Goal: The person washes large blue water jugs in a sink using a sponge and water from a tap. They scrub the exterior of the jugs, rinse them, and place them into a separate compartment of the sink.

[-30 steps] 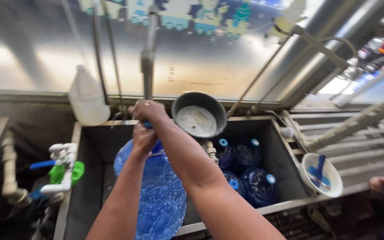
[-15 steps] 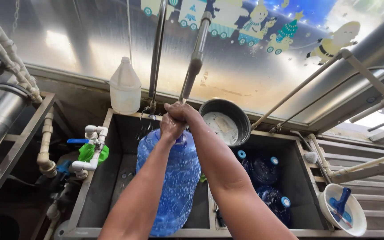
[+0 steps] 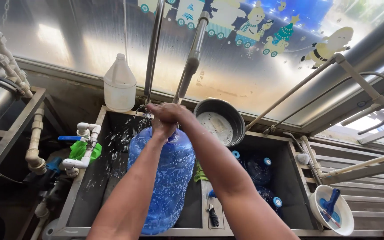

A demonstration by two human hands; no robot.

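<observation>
Two capped bottles [image 3: 258, 166] beside the blue jug [image 3: 163, 178]

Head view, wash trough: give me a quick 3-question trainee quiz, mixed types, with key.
1. True or false: both hands are at the neck of the large blue translucent plastic water jug.
2. Multiple choice: the white plastic gallon jug stands
A. on the ledge behind the trough, left of the hands
B. inside the round metal pan
C. on the right-hand rack
3. Short answer: what lies in the white bowl at lower right?

Key
1. True: the left hand and right hand overlap at the jug's top, with water splashing around.
2. A. The round grey metal pan leans to the right of the hands.
3. A blue-handled tool; its exact kind is unclear.
</observation>
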